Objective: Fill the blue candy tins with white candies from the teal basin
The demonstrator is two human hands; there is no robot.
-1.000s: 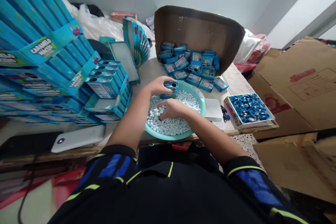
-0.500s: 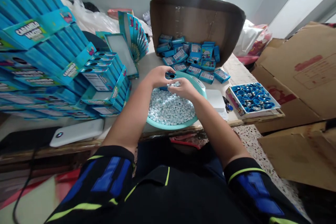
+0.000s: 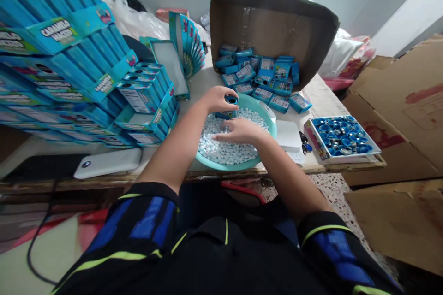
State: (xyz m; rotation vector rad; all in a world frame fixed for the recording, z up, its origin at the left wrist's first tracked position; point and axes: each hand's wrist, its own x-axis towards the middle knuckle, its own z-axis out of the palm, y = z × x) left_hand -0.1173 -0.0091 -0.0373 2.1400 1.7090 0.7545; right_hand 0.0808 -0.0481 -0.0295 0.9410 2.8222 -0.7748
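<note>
Small blue printed cardboard box (image 3: 226, 114) is standing roughly upright over the round mint-green plastic basin's (image 3: 228, 166) far side, left hand (image 3: 218, 97) pinching it. Right hand (image 3: 241, 130) is resting, thumb and fingers apart, at the small rounded white pellets (image 3: 226, 153); holding the box low should be limiting spills.

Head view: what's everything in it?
Basin: one, green, front middle
Pellets: many, whitish, in basin
Held box: one, blue, at basin
Loose boxes: many, blue, behind basin
Carton: one, brown, behind basin
Stacked boxes: many, blue, left
Fanned bundle: one, blue, back left
Tray: one, white, right
Caps: many, blue, in tray
Block: one, white, beside basin
Slabs: two, white and black, front left
Cable: one, black, lower left
Bags: several, mostly pale, back
Large cartons: several, brown, far right
Table: one, pale, centre
Sleeves: two, black-blue, below
Left hand: one, bare, on held box
Right hand: one, bare, at pellets
</note>
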